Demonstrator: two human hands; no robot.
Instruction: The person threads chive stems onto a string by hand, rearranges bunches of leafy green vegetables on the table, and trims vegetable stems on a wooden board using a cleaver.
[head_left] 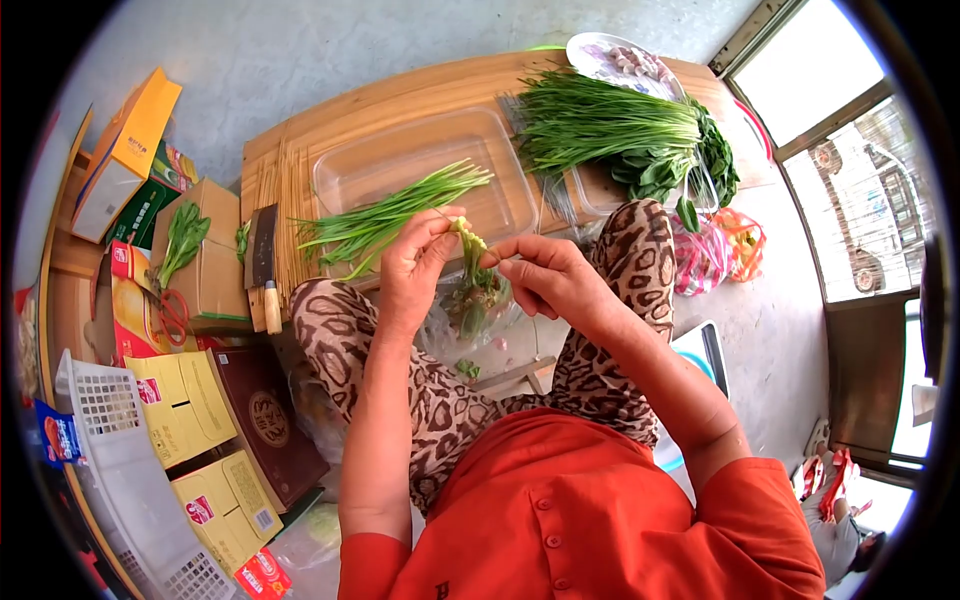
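Note:
A small bunch of greens with pale yellow-green ends (472,243) is between my hands, above the lap. My left hand (418,262) is closed around its upper left side. My right hand (556,278) is closed in a pinch at its right side, on what looks like a thin skewer; the fingers partly hide it. Behind my left hand, long green chives (390,215) lie across a clear plastic tray (497,125). Bamboo skewers (290,185) lie in a row left of the tray, with a cleaver (262,245) beside them. Below the hands is a clear plastic bag (440,335).
A large pile of chives and leafy greens (610,125) lies at the right of the wooden table (370,95), near a plate of pale pieces (595,55). Scissors (173,315), cardboard boxes (215,230) and a white basket (115,480) stand left. Coloured bags (705,260) sit right.

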